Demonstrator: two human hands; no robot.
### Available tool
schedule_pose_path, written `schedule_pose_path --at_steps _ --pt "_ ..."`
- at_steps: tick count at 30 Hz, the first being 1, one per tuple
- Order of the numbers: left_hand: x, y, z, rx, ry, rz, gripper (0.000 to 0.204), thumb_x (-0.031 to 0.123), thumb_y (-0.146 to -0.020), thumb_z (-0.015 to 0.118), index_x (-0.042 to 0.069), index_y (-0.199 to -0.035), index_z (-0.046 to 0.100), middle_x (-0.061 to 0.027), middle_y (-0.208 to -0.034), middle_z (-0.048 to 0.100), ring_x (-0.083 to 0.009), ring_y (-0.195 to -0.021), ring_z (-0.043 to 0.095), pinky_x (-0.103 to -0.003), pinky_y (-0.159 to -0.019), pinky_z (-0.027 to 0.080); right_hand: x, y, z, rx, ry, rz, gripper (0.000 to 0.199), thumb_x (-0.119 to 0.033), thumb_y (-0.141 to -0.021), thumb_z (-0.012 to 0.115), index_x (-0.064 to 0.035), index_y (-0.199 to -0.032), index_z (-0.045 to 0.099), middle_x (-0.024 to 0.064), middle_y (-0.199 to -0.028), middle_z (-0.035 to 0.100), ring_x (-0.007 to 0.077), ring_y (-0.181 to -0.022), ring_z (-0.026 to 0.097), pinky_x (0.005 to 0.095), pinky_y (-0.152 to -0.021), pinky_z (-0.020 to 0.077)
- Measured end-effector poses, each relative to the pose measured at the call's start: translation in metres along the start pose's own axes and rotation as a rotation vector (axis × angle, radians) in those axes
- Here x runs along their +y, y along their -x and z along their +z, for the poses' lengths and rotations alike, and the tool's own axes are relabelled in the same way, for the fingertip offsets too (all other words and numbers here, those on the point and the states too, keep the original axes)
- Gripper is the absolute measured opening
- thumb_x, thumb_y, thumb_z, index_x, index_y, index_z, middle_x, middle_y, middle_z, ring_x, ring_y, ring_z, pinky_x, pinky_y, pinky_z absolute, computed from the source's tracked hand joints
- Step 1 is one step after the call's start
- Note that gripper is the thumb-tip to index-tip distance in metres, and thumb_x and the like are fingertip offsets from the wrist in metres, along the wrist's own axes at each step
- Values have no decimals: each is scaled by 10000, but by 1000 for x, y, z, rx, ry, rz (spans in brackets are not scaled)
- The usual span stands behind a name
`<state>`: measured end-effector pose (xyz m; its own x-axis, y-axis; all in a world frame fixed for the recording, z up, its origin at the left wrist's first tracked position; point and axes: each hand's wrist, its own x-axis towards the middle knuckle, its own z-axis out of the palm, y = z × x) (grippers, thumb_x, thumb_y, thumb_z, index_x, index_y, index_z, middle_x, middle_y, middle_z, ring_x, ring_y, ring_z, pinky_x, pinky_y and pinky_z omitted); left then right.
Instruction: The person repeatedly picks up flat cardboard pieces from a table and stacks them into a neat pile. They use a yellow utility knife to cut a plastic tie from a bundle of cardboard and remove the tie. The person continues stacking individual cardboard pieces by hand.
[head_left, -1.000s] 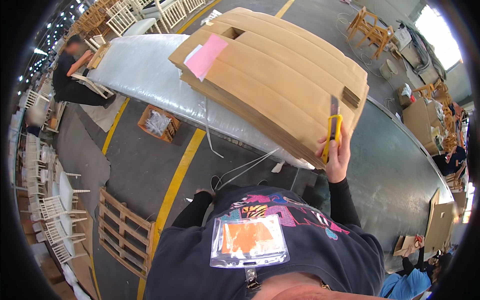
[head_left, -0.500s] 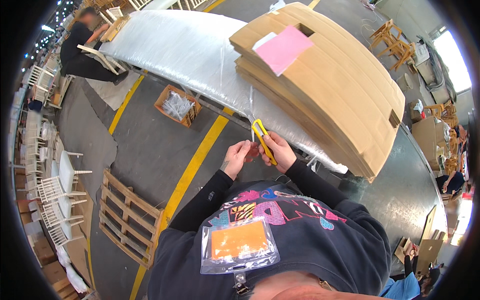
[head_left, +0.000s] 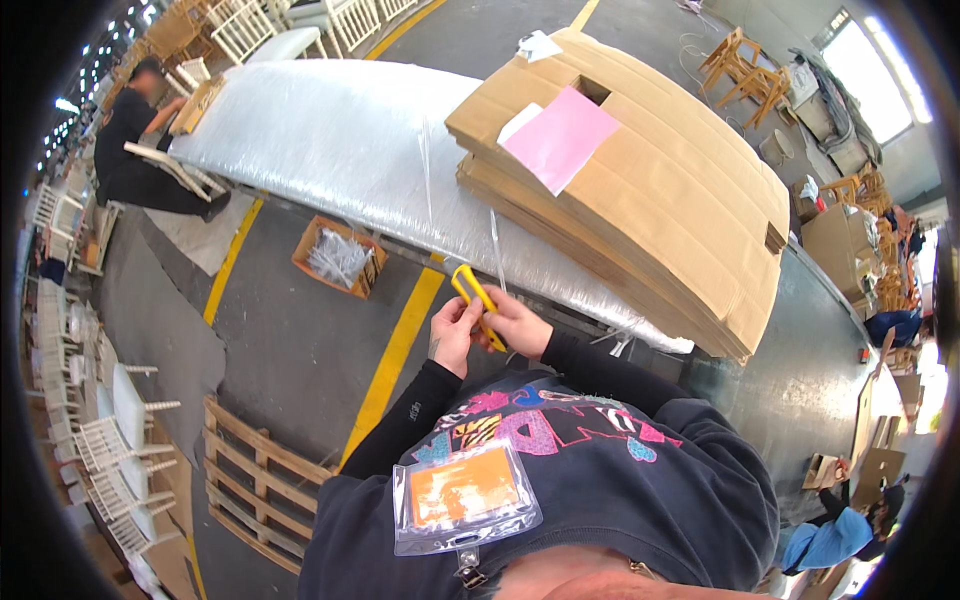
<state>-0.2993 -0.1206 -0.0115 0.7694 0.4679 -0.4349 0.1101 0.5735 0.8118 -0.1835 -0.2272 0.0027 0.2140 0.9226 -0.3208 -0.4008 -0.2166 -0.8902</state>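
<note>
In front of my chest, my right hand (head_left: 518, 327) is closed round a yellow utility knife (head_left: 468, 281), which tilts with its upper end to the left. My left hand (head_left: 452, 336) is closed too, thumb and fingers pressed to the knife's side; its inner fingertips are partly hidden. Just beyond the hands lies the near edge of a long table wrapped in clear plastic film (head_left: 330, 125). A thin pale strip (head_left: 496, 245) hangs by that edge, close to the right fingers. Flat cardboard sheets (head_left: 660, 190) are stacked on the table's right part, with a pink paper (head_left: 562, 140) on top.
An open carton (head_left: 340, 257) of clear plastic pieces stands on the floor by the table. A wooden pallet (head_left: 262, 470) lies at lower left, near white chairs (head_left: 130, 440). Someone in black (head_left: 130, 130) works at the table's far left end; another person in blue (head_left: 835, 540) is at lower right.
Both hands have moved left and slightly nearer to me with the knife. The left fingers now meet the knife's side. The view has shifted a little.
</note>
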Motion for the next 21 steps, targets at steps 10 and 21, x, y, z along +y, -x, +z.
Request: schedule_pose_path --at_steps 10,21 --pt "73 -132 -109 342 -253 6 166 199 -883 734 68 -933 644 -22 -804 669 -122 -637 622 -297 -523 489 -169 -19 -95 1229 1358 -746 836 -409 -827 753 38 -1429 383 264 -1209 580 413 -1146 540 492 -1000 433" --pt "165 -348 -176 363 -1287 124 350 305 -728 760 -2 -897 753 -200 -876 736 -316 -848 730 -415 -802 559 -156 -98 -73 1018 822 -573 659 -271 -726 843 -28 -1280 581 171 -1079 642 404 -1021 616 443 -897 498"
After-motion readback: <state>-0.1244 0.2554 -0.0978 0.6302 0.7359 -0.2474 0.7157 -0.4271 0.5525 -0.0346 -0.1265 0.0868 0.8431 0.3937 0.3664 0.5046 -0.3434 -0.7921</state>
